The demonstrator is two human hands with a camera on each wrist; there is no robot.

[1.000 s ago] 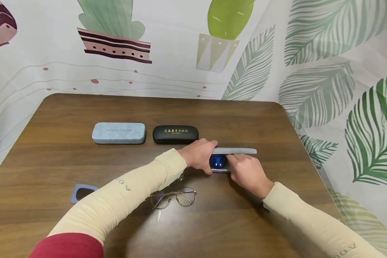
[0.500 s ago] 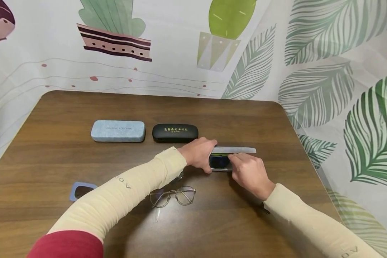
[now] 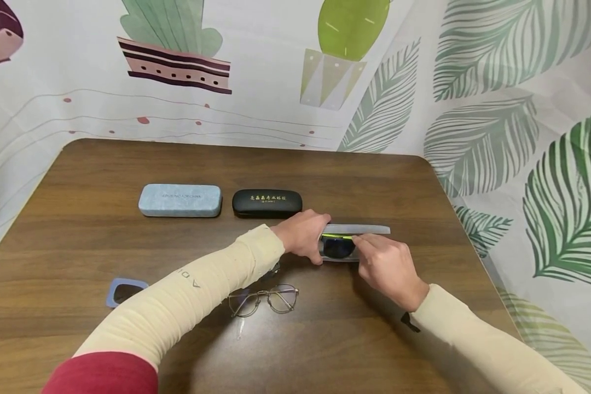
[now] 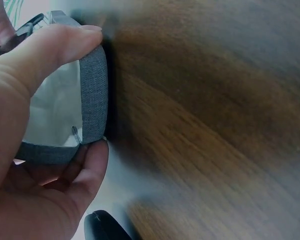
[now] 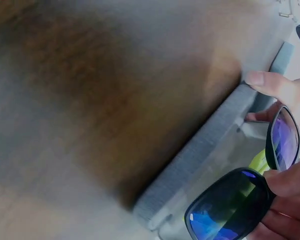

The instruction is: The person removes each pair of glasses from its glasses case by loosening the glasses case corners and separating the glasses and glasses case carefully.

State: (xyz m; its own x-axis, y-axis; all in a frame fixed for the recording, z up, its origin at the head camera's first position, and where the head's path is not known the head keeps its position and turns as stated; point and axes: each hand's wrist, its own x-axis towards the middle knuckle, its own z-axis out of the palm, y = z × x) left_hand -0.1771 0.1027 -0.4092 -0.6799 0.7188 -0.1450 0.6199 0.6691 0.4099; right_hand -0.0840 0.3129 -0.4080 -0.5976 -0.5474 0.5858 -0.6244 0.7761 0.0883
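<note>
A grey fabric glasses case (image 3: pixel 357 229) lies open on the table, its pale lining showing in the left wrist view. My left hand (image 3: pixel 302 236) grips the case's left end, thumb on the near rim (image 4: pixel 94 95) and fingers at the back. Between thumb and fingers, my right hand (image 3: pixel 386 268) pinches a pair of sunglasses (image 3: pixel 339 248) at the opening of the case. They have black frames, dark lenses with a blue sheen (image 5: pixel 230 205) and bright yellow-green on the temples. The right hand covers their right part in the head view.
Further back stand a closed light blue glasses case (image 3: pixel 179 201) and a closed black one (image 3: pixel 267 202) with gold lettering. Thin wire-rimmed glasses (image 3: pixel 282 300) lie nearer, beside the left sleeve. Blue-framed sunglasses (image 3: pixel 112 293) are partly hidden behind that sleeve.
My right hand has shifted slightly right with the sunglasses. Their lenses have turned from shiny blue to dark, and the yellow-green edge now shows. The left hand keeps its hold on the case.
</note>
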